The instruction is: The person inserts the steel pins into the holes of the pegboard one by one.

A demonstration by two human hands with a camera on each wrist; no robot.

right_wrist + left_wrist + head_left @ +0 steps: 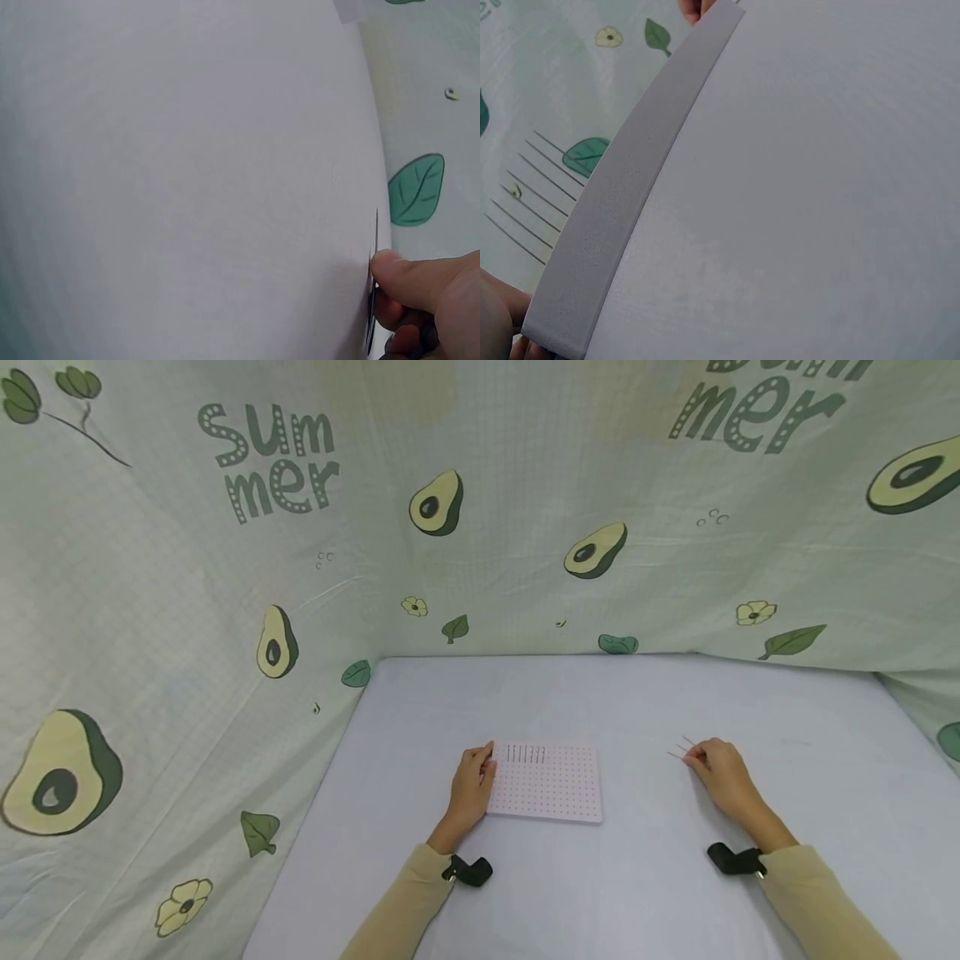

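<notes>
A pale pink pegboard [546, 789] with a grid of small holes lies on the table. Several thin dark pins [525, 753] stand in a row along its back left part; the left wrist view shows these upright pins [534, 214] rising behind the board's edge. My left hand [472, 785] grips the board's left side, thumb and fingers at the edge. Off to the right of the board, my right hand [723, 774] pinches a thin metal pin [376, 232] between thumb and fingertip. More thin pins [688, 740] show beside these fingertips.
The white table [637, 893] runs back to a hanging curtain [517, 435] printed with avocados and leaves, which also borders the left side. A black wrist camera [471, 871] sits on the left wrist and another camera [735, 860] on the right.
</notes>
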